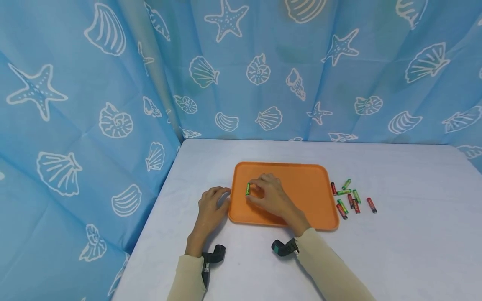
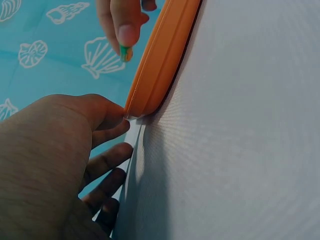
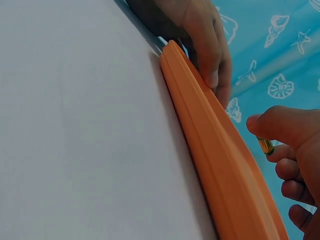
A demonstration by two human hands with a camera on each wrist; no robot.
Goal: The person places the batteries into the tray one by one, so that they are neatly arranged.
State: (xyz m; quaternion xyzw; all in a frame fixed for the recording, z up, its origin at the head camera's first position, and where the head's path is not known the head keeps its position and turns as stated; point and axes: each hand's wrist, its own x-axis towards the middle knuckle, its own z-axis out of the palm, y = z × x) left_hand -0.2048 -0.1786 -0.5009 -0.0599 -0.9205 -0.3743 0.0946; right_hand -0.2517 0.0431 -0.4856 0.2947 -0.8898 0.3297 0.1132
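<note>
A green battery (image 1: 247, 189) is pinched between the thumb and fingertips of my right hand (image 1: 269, 196), over the left part of an orange tray (image 1: 301, 184). In the right wrist view, one end of that battery (image 3: 265, 145) shows below the thumb. My left hand (image 1: 211, 209) holds the tray's left rim, with thumb and index finger at the edge; the other fingers hang loosely below the rim in the left wrist view. Both wrists carry a black camera mount, seen in the head view.
Several loose batteries, red ones (image 1: 371, 205) and green ones (image 1: 347, 184), lie scattered on the white table (image 1: 414, 234) just right of the tray. A blue curtain (image 1: 241, 83) with white shells and starfish hangs behind the table and along its left side.
</note>
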